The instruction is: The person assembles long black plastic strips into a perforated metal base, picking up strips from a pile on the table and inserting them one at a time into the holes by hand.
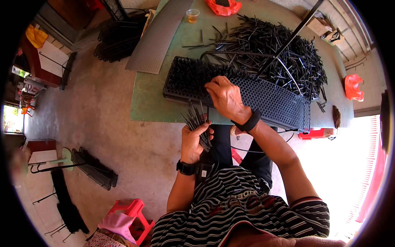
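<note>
My left hand point(194, 138) is closed round a bundle of thin black sticks point(193, 118), held just off the table's near edge. Over a long black perforated tray point(284, 98), my right hand point(224, 96) has its fingers pinched together at the holes; whatever is between the fingertips is too small to make out. Many black sticks point(185, 78) stand upright in the tray's left part, while the holes in its right part show bare. Behind the tray lies a large loose heap of the same black sticks point(279, 49).
A black metal frame point(284, 47) rises over the tray and heap. A grey perforated sheet point(158, 41), a plastic cup point(192, 15) and red plastic bags point(354, 87) lie on the green table point(144, 103). On the floor stand a red stool point(131, 212) and black racks point(94, 166).
</note>
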Available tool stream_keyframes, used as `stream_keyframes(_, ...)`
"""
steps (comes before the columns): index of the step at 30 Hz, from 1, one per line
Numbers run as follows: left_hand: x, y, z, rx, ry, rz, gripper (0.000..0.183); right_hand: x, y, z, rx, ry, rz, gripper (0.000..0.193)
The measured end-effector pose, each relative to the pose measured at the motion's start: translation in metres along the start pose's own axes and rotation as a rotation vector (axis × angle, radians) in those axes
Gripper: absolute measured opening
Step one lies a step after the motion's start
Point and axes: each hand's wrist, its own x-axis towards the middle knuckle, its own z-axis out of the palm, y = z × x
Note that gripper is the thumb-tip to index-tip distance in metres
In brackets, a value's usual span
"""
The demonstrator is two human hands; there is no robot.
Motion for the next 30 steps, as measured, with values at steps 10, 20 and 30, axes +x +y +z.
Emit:
stream_keyframes(10, -0.003, 0.005, 0.017, 0.022, -0.152, -0.106, 0.023, -0.025, 0.005, -0.026, 0.676, -0.552, 0.573, 0.023)
stream_keyframes(20, -0.001, -0.003, 0.022, 0.131, -0.232, -0.155, 0.019, -0.022, 0.005, -0.033, 0.482, -0.338, 0.316, 0.023)
stream_keyframes(30, 0.002, -0.008, 0.014, 0.200, -0.250, -0.123, 0.022, -0.006, -0.012, -0.041, 0.523, -0.341, 0.580, 0.014)
